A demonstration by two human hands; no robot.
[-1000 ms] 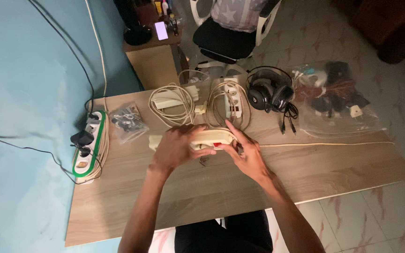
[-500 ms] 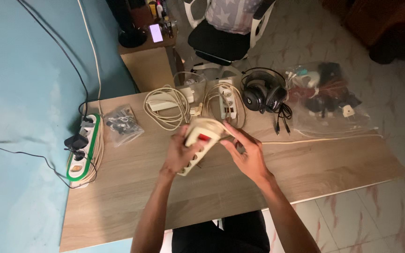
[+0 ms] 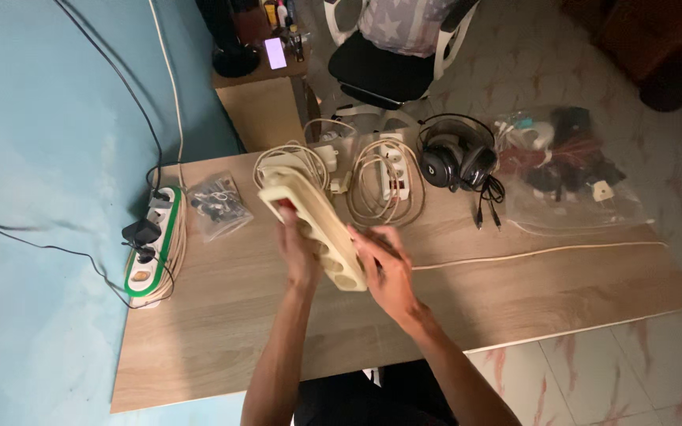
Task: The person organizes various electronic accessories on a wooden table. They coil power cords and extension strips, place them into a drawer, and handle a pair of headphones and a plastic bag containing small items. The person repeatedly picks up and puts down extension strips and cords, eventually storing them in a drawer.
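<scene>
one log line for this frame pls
left hand: holds cream power strip | right hand: grips its near end | strip: tilted above wooden table

A light wood-grain surface point(image 3: 222, 315) stands against a blue wall, over a tiled floor. At its far left edge lies a white and green power strip point(image 3: 150, 244) with black plugs in it. Just right of it sits a small clear bag point(image 3: 219, 207) of dark small parts. Along the far edge lie a coiled cream cable point(image 3: 290, 162) and, to its right, a white power strip point(image 3: 392, 170) wrapped in its own cord. Black headphones point(image 3: 455, 158) rest further right. At the far right corner lies a large clear bag point(image 3: 570, 170) of dark adapters and plugs. A thin cream cord point(image 3: 546, 252) runs across the right half.
</scene>
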